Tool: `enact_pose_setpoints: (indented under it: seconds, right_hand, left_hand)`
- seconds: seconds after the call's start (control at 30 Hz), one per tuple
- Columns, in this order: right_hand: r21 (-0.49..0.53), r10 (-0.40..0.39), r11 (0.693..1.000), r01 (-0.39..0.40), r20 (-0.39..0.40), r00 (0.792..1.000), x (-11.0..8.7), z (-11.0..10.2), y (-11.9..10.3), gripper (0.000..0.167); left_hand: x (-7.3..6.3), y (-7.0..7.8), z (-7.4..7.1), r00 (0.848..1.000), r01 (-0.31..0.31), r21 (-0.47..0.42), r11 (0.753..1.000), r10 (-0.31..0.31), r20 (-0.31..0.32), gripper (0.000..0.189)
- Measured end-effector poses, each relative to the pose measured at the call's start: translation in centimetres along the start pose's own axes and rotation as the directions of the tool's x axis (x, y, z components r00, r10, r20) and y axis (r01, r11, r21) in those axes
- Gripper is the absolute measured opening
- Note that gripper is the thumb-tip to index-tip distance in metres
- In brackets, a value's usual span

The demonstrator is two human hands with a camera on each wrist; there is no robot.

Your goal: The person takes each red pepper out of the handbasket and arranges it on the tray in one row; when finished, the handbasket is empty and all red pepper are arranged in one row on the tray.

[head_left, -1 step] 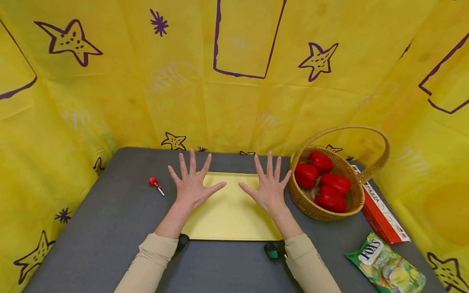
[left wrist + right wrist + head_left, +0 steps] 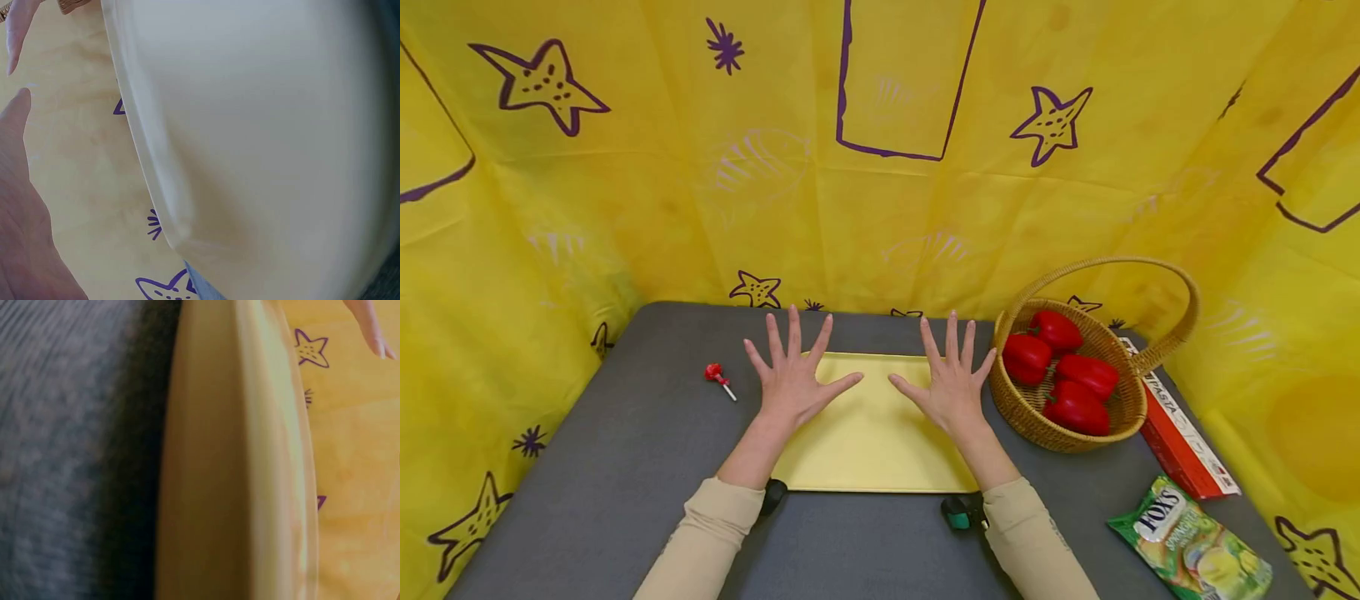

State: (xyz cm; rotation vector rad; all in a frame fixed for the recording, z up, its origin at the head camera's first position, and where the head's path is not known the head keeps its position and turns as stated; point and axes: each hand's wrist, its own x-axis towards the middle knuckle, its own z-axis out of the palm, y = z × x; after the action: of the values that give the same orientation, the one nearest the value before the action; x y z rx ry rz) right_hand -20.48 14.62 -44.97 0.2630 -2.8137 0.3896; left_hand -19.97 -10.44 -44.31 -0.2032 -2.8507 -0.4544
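Both hands are held out with straight, widely spread fingers and hold nothing. In the head view my left hand [image 2: 792, 387] is over the left part of a pale yellow rectangular tray [image 2: 874, 446], and my right hand [image 2: 953, 387] is over its right part. The thumbs point towards each other, apart. A red-wrapped lollipop [image 2: 715, 373] lies left of the left hand. A wicker basket [image 2: 1033, 427] with several red bell peppers [image 2: 1086, 377] stands right of the right hand. The left wrist view shows the left hand [image 2: 25, 231] beside the blurred tray [image 2: 262, 112].
Right of the basket lies a red and white pasta box [image 2: 1183, 446]. A green FOX'S bag [image 2: 1198, 542] is at the front right of the grey table [image 2: 625, 433]. A yellow patterned cloth [image 2: 887, 217] hangs behind and at both sides.
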Motion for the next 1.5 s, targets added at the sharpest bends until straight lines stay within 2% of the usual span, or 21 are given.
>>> enact_pose_setpoints:
  seconds: [0.27, 0.4, 0.5, 0.6, 0.7, 0.83, 0.93, 1.0, 1.07, 1.13, 1.2, 1.33, 1.43, 1.5]
  right_hand:
    - [-0.002, -0.013, 1.0, 0.013, -0.011, 1.0, -0.1, 0.5, 0.1, 0.105]
    - [0.023, -0.031, 0.999, 0.031, -0.011, 0.999, -0.2, 0.0, 0.2, 0.104]
    - [0.07, -0.072, 0.995, 0.074, -0.038, 0.997, -0.4, -1.1, 0.5, 0.102]
    - [0.134, -0.144, 0.978, 0.158, -0.108, 0.984, -0.6, -2.8, 1.4, 0.094]
    - [0.187, -0.21, 0.952, 0.243, -0.181, 0.961, -1.0, -4.6, 2.7, 0.078]
    - [0.249, -0.223, 0.927, 0.281, -0.237, 0.946, -1.4, -7.2, 5.0, 0.053]
    - [0.287, -0.194, 0.923, 0.256, -0.228, 0.954, -1.5, -8.9, 7.1, 0.038]
    - [0.29, -0.166, 0.932, 0.217, -0.189, 0.968, -1.5, -9.8, 8.8, 0.033]
    - [0.271, -0.139, 0.948, 0.169, -0.128, 0.982, -1.2, -10.4, 10.3, 0.032]
    - [0.237, -0.113, 0.964, 0.123, -0.057, 0.992, -0.8, -10.9, 11.6, 0.035]
    - [0.213, -0.084, 0.974, 0.079, 0.013, 0.996, -0.5, -11.2, 12.8, 0.039]
    - [0.176, -0.043, 0.984, 0.021, 0.121, 0.992, 0.1, -11.6, 14.3, 0.049]
    - [0.154, -0.027, 0.988, -0.003, 0.191, 0.981, 0.6, -11.9, 15.1, 0.056]
    - [0.134, -0.025, 0.991, -0.008, 0.236, 0.972, 0.9, -11.9, 15.5, 0.06]
  left_hand:
    - [-0.1, -0.2, 0.0, 1.0, 0.004, -0.008, 1.0, -0.004, 0.004, 0.101]
    - [-0.1, -0.2, -0.3, 1.0, -0.011, -0.013, 1.0, 0.011, 0.016, 0.102]
    - [-0.4, -0.3, -0.8, 0.999, -0.044, -0.042, 0.998, 0.045, 0.029, 0.105]
    - [-0.8, -0.3, -1.4, 0.994, -0.097, -0.124, 0.987, 0.101, 0.032, 0.106]
    - [-1.5, -0.5, -1.9, 0.987, -0.152, -0.249, 0.956, 0.159, 0.006, 0.101]
    - [-2.8, -1.2, -2.2, 0.979, -0.196, -0.438, 0.877, 0.196, -0.047, 0.083]
    - [-3.8, -2.1, -2.2, 0.976, -0.215, -0.527, 0.822, 0.199, -0.087, 0.069]
    - [-4.3, -2.9, -2.1, 0.975, -0.22, -0.549, 0.806, 0.206, -0.087, 0.063]
    - [-4.8, -3.7, -2.2, 0.977, -0.197, -0.554, 0.809, 0.208, -0.044, 0.065]
    - [-5.3, -4.5, -2.2, 0.976, -0.158, -0.552, 0.818, 0.215, 0.04, 0.073]
    - [-5.8, -5.2, -2.1, 0.964, -0.119, -0.547, 0.829, 0.227, 0.135, 0.085]
    - [-6.3, -6.1, -1.7, 0.921, -0.077, -0.564, 0.822, 0.276, 0.277, 0.105]
    - [-6.5, -6.5, -1.3, 0.886, -0.07, -0.58, 0.812, 0.318, 0.338, 0.114]
    - [-6.6, -6.8, -1.0, 0.867, -0.082, -0.575, 0.814, 0.343, 0.362, 0.119]
